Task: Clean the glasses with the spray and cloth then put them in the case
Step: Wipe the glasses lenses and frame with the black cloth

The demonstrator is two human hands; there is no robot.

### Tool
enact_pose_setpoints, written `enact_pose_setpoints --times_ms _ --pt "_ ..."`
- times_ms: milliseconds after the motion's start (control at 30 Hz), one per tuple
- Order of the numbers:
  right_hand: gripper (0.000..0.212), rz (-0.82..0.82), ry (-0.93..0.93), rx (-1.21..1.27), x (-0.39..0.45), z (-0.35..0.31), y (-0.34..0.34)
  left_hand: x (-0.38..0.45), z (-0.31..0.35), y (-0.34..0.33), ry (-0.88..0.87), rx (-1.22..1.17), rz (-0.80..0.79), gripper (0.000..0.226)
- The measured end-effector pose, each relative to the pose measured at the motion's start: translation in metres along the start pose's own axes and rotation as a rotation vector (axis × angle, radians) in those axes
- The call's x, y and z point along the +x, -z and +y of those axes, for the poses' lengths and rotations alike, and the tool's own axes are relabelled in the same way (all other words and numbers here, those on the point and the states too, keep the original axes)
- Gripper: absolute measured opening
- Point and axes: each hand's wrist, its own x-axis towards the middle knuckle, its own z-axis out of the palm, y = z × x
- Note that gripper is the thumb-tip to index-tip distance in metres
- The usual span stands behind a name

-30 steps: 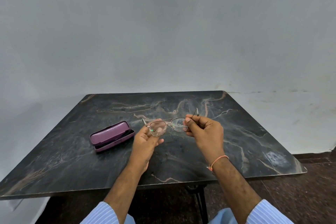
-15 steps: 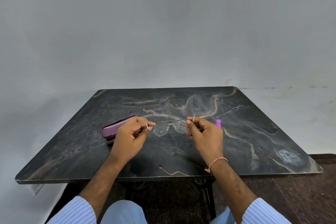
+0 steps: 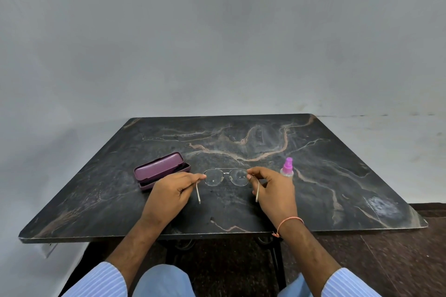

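Plainly, both hands are on the thin metal-framed glasses with clear lenses [image 3: 226, 177], which sit low over the middle of the dark marble-patterned table top [image 3: 337, 176], lenses facing the person and both temples swung open toward them. The left hand [image 3: 172, 191] pinches the frame's left hinge corner between thumb and forefinger, the other fingers curled under; the right hand [image 3: 274, 188] pinches the right hinge corner the same way. Whether the frame touches the table or hangs just above it cannot be told.

The plum-coloured hard glasses case [image 3: 160, 170], lid raised, lies at about ten o'clock from the glasses, just beyond the left hand's knuckles. The small clear spray bottle with a pink pump top [image 3: 287, 168] stands upright at about two o'clock, just behind the right hand. No cloth is visible anywhere.

The risks, as I judge them:
- Fingertips sit close to the lens edges — a slip inward would smear the glass before any cleaning starts.
- A two-point pinch on a thin frame could twist or bend it if the hands pull unevenly.
- Reaching for the spray with the right hand leaves one corner holding everything, so the glasses could swing and drop lens-first onto the hard stone.
- The bottle is light and near the knuckles — a careless reach could topple it.
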Motion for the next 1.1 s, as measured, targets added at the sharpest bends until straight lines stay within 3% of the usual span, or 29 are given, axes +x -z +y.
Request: enact_pose_setpoints --times_ms 367,767,1100 --pt "0.018 -0.1 -0.057 0.073 0.011 0.02 -0.01 -0.004 -0.011 -0.008 -0.045 0.127 -0.044 0.038" --pt "0.047 -0.18 -0.04 0.05 0.005 0.018 -0.002 -0.008 -0.012 -0.009 -0.068 0.18 -0.097 0.042" --pt "0.05 -0.251 -0.076 0.039 0.001 0.013 0.01 -0.006 -0.011 -0.009 -0.071 0.198 -0.095 0.039"
